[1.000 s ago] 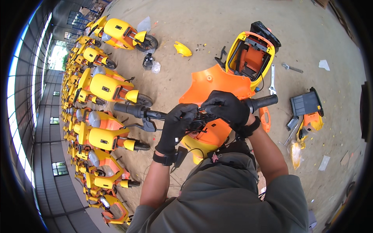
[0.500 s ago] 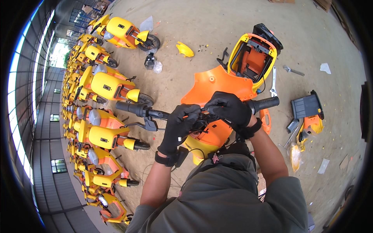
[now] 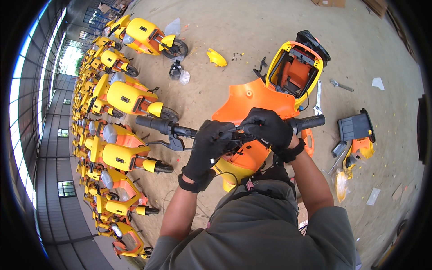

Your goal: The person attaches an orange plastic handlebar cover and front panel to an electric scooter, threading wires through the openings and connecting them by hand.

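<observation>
Both my hands wear black gloves and meet over the middle of a scooter's handlebar [image 3: 185,131]. My left hand [image 3: 208,146] is closed in a pinch, fingertips toward the right. Opposite it, my right hand [image 3: 269,129] pinches too, a small gap apart. A short piece of dark cable [image 3: 237,128] seems to run between the fingertips; its ends are hidden by the gloves. Black wiring [image 3: 235,145] bunches just below, above the scooter's orange and yellow front body [image 3: 249,156]. Beyond my hands stands an orange panel [image 3: 247,96]. The brake lever [image 3: 158,143] juts out left.
Rows of yellow and orange scooters [image 3: 123,97] line the left side. Ahead lies an open yellow seat body [image 3: 294,72]. Wrenches [image 3: 318,98], a dark grey box [image 3: 353,128], yellow-orange parts [image 3: 362,147] and plastic scraps [image 3: 373,195] lie on the floor at right. A yellow cover [image 3: 216,58] lies farther off.
My left hand has turned slightly and its fingertips have shifted a little, still near my right hand. The whole view has moved slightly; both hands stay pinched over the wiring.
</observation>
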### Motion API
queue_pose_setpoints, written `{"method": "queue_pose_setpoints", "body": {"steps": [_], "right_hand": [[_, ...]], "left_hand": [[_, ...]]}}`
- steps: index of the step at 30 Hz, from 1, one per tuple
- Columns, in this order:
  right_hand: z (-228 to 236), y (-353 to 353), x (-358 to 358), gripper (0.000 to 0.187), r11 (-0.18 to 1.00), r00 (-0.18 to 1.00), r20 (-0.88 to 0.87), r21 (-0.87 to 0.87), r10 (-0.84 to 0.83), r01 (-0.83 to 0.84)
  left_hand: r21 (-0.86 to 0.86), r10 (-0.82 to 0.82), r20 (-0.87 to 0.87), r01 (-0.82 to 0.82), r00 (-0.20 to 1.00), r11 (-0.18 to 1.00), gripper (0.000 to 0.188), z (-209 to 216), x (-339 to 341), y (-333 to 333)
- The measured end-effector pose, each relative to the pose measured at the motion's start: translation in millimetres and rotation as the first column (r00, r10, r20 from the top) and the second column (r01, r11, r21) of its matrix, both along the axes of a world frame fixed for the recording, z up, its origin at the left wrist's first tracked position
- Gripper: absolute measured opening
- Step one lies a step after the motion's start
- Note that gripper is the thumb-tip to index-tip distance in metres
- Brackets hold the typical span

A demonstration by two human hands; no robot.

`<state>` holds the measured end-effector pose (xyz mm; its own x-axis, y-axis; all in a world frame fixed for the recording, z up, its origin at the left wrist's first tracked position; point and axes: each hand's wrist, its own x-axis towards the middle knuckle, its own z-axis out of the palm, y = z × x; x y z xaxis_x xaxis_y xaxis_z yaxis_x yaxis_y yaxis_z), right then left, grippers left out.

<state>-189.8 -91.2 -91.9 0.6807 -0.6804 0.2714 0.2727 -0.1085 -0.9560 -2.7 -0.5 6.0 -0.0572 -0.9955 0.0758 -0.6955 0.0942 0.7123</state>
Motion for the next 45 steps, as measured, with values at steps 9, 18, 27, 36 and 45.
{"method": "queue_pose_setpoints", "body": {"steps": [9,18,27,36,45], "right_hand": [[2.6,1.6,-0.4,0.007,0.998,1.000,0.026,0.065,-0.013,0.011],[-6.6,0.5,1.1,0.006,0.999,1.000,0.005,0.027,-0.020,0.020],[0.8,2.8,1.6,0.010,1.000,0.994,-0.106,0.004,0.013,-0.012],[-4.0,0.9,-0.8,0.012,0.982,0.994,-0.109,-0.187,0.006,-0.026],[1.2,4.3,-0.9,0.012,0.965,0.996,-0.089,-0.261,0.001,-0.025]], "left_hand": [[0.012,-0.035,0.006,0.034,0.999,0.999,0.016,10.0,-3.6,-2.7],[0.022,-0.086,0.050,0.085,0.995,0.996,0.017,8.2,-3.6,-8.3],[-0.016,-0.074,0.146,0.078,0.986,0.997,0.013,-2.6,0.3,-7.6],[0.054,-0.162,0.207,0.154,0.965,0.987,0.022,0.7,2.0,-12.0],[0.126,-0.224,0.269,0.196,0.937,0.972,0.024,-0.2,3.6,-7.7]]}}
